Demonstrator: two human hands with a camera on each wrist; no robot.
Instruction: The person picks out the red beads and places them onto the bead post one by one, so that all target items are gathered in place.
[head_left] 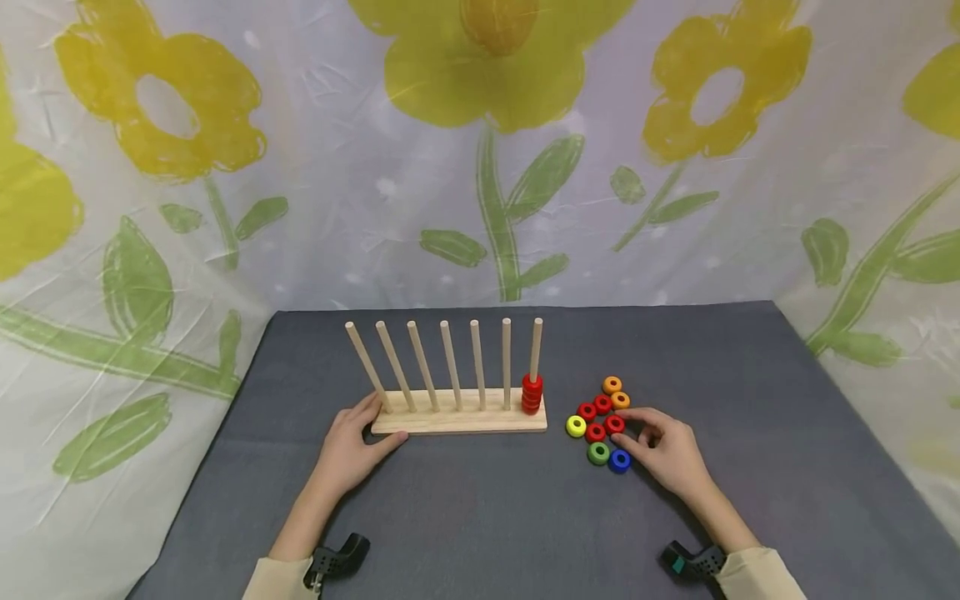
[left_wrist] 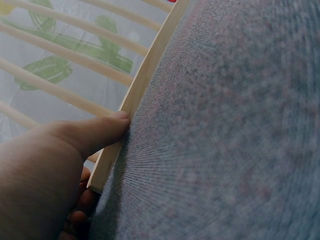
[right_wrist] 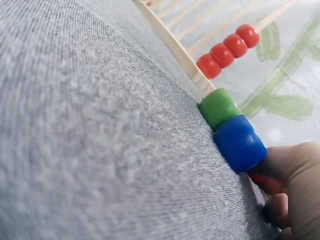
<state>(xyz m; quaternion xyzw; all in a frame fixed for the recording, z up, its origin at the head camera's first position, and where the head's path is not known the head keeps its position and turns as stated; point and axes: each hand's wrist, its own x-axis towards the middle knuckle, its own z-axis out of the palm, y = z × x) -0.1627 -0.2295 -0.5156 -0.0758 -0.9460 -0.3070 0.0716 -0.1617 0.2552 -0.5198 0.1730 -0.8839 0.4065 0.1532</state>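
A wooden peg stand (head_left: 460,422) with a row of upright dowels stands on the cloth. My left hand (head_left: 348,446) grips its left end, thumb on the front edge and fingers behind, as the left wrist view also shows. Several red beads (head_left: 532,395) are stacked on the rightmost dowel. To the right, my right hand (head_left: 667,450) has thumb and index finger at a red bead (head_left: 614,423) lying in a cluster, pinching it. In the right wrist view a blue bead (right_wrist: 240,143) and a green bead (right_wrist: 219,109) mostly hide that red bead.
Around the pinched bead lie other loose red beads (head_left: 587,412), a yellow bead (head_left: 576,427) at the left and two orange beads (head_left: 612,385) at the back. A dark grey cloth (head_left: 480,517) covers the table. Behind it hangs a flower-printed curtain (head_left: 337,208).
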